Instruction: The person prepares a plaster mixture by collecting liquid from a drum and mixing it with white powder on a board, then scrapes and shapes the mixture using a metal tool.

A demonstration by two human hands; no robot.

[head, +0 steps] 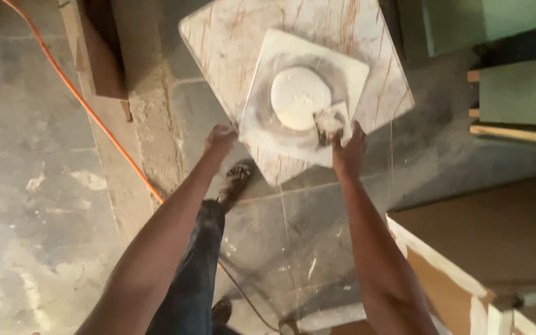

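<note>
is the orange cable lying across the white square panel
No, the orange cable runs along the grey floor left of the white square panel, not touching it.

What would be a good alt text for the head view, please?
Seen from above, a person's left hand steadies a white square board on a worn table, while the right hand presses a small sanding pad beside a round white disc.

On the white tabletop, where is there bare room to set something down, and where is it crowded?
The tabletop is bare along its far-left part and its right strip beyond the square board. The near corner is crowded: the left hand grips the board's corner, and the right hand presses a small pad against the round white disc.
</note>
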